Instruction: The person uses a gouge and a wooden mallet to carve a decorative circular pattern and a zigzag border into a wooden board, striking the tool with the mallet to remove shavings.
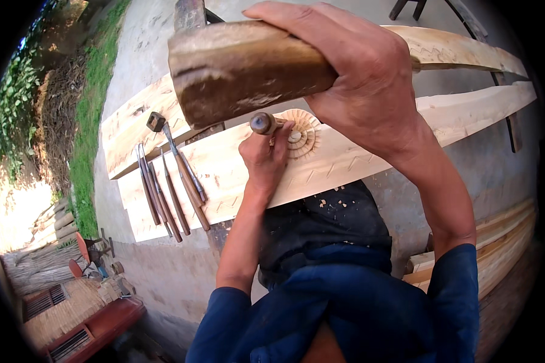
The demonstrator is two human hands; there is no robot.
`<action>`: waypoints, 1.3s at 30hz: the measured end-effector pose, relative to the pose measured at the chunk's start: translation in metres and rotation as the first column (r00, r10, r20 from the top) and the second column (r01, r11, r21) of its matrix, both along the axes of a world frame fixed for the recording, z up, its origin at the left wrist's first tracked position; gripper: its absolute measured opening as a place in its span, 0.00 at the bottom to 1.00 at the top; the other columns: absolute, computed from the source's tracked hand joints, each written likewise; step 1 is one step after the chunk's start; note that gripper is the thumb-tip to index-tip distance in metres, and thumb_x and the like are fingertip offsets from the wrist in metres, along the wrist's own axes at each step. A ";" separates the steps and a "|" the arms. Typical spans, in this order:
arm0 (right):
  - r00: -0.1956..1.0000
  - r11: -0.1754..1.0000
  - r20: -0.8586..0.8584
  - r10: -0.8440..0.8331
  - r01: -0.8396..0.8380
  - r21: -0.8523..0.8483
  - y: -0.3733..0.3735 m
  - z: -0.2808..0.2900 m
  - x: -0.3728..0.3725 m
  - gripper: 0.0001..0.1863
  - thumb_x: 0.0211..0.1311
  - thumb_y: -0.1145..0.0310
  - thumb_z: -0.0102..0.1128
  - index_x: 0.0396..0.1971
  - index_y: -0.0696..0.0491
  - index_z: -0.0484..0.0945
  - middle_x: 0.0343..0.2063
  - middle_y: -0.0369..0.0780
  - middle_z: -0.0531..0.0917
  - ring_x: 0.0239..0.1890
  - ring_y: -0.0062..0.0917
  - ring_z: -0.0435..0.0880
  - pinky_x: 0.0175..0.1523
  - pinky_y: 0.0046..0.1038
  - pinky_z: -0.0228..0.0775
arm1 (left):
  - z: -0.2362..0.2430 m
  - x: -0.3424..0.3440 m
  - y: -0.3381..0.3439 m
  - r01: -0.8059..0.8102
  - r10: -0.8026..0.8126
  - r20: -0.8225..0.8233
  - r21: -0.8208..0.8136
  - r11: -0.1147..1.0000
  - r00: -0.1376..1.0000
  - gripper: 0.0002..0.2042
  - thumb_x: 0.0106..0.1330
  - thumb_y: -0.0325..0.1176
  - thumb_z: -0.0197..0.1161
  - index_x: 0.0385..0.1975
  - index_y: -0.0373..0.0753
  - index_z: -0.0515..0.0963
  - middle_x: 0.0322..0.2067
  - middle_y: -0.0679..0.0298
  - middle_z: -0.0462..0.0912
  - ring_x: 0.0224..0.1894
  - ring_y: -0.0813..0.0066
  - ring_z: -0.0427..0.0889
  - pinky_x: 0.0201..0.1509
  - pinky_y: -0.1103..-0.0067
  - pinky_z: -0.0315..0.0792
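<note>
From up here I see my right hand (360, 72) wrapped tight around a thick wooden mallet (248, 69), raised above the work, and my left hand (265, 158) closed in a fist around a chisel (263, 124), whose rounded butt pokes out above the fist. The chisel's tip is hidden behind my fingers, somewhere at the edge of the carved rosette (303, 136) on the pale plank (224, 175). I judge the mallet heavy and blunt, its dark face worn and chipped, best gripped well back from the head. The chisel looks stiff and slim, easy to let slip unless held low near the blade. The plank is raw, matt softwood with notched zigzag cuts. More chisels (169, 187) lie side by side to my left on it, wooden handles, thin steel
</note>
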State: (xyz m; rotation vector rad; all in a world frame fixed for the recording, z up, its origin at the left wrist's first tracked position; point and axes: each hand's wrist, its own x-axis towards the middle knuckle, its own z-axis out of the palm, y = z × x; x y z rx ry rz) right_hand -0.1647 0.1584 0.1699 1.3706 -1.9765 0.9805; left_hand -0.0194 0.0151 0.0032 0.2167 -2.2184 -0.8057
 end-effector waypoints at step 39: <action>0.880 0.998 0.475 -0.014 0.041 -0.048 0.034 -0.054 0.010 0.34 0.53 0.76 0.83 0.63 0.51 0.84 0.50 0.43 0.93 0.51 0.33 0.93 0.55 0.31 0.84 | 0.006 0.001 -0.001 -0.045 0.041 0.030 0.140 0.989 0.999 0.03 0.74 0.25 0.71 0.40 0.34 0.83 0.26 0.56 0.87 0.26 0.63 0.90 0.31 0.75 0.79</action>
